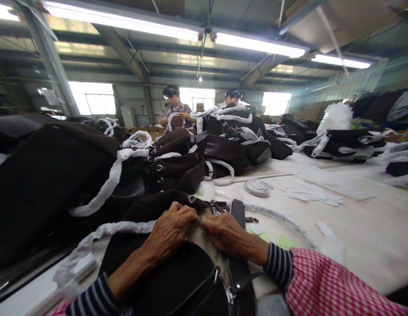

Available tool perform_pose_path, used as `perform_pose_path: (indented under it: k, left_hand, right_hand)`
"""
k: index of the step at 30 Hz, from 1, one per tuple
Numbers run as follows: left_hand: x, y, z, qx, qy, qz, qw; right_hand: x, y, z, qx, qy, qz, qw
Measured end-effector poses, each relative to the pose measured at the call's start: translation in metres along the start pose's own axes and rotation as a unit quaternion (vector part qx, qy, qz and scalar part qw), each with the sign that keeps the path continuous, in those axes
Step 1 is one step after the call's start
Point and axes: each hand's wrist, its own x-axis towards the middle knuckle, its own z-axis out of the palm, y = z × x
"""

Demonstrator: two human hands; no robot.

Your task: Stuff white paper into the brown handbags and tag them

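A dark brown handbag (164, 281) lies in front of me on the white table (371, 237), its opening turned up and its pale lining showing. My left hand (169, 230) is curled closed on the bag's upper edge near a metal ring. My right hand (225, 232) is closed beside it, fingers pinching the same edge next to a dark strap (237, 211). The fingertips of both hands nearly meet. A handle wrapped in white paper (108, 230) trails off to the left.
Piles of dark bags with white-wrapped handles (177, 162) fill the left and middle of the table. A roll of white tape (256, 187), white paper scraps (314, 193) and green slips (284, 240) lie to the right. Two people (176, 107) work at the far end.
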Motion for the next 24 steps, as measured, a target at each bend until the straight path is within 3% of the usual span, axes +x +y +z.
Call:
perform_pose_path:
  k: [3, 5, 7, 9, 13, 17, 21, 24]
  left_hand:
    - [0.002, -0.001, 0.0, 0.049, -0.028, -0.002, 0.998]
    - [0.003, 0.0, -0.001, 0.073, -0.049, 0.001, 0.996]
    - [0.003, 0.002, -0.002, 0.096, -0.066, 0.007, 0.993]
    - [0.001, 0.005, 0.0, 0.114, -0.072, 0.035, 0.99]
    - [-0.003, -0.003, 0.011, 0.119, -0.084, 0.13, 0.981]
    - [0.003, -0.022, 0.025, 0.132, -0.07, 0.126, 0.981]
    - [0.003, -0.017, 0.024, 0.13, -0.046, 0.158, 0.978]
    - [-0.002, -0.005, 0.019, 0.124, -0.038, 0.152, 0.98]
  right_hand:
    - [-0.015, -0.008, -0.009, 0.154, -0.042, 0.002, 0.987]
    - [-0.028, -0.011, -0.013, 0.309, -0.071, 0.014, 0.948]
    - [-0.039, -0.011, -0.014, 0.414, -0.059, 0.048, 0.907]
    - [-0.046, -0.011, -0.009, 0.453, -0.011, 0.077, 0.888]
    - [-0.048, -0.01, 0.008, 0.432, 0.042, 0.049, 0.899]
    - [-0.042, -0.005, 0.012, 0.402, 0.048, 0.027, 0.914]
    - [-0.05, 0.007, -0.025, 0.272, 0.093, 0.012, 0.958]
    - [-0.08, 0.023, -0.069, 0.159, 0.095, 0.074, 0.98]
